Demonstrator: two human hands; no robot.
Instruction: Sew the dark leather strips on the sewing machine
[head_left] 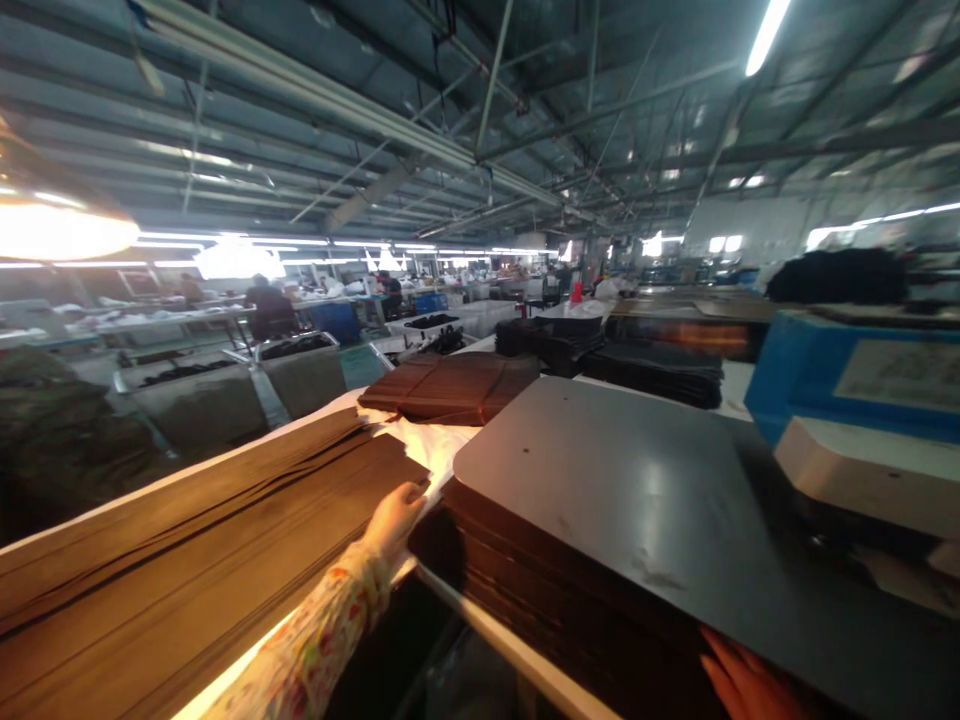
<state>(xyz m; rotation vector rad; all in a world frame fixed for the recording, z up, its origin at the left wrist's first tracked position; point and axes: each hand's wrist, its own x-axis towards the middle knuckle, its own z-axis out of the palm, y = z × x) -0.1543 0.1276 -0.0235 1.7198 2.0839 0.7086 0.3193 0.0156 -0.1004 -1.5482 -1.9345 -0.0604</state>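
Observation:
My left hand (394,520), in a flowered sleeve, is at the near right corner of a long stack of brown fabric panels (247,540). Its fingers are curled on the fabric's corner. At the lower right, my right hand (742,675) lies with fingers stretched out against the side of a dark fabric stack (555,580), just under a grey metal plate (600,480). The plate has rounded corners and covers the dark stack. Part of my right hand is hidden by the plate and the frame edge.
A tied brown fabric bundle (461,385) lies beyond the plate, with black fabric stacks (652,370) behind it. On the right stands a blue machine (795,370) with a beige part (870,470). Grey-lined carts (195,400) are at left, and a lit lamp (60,225) hangs above.

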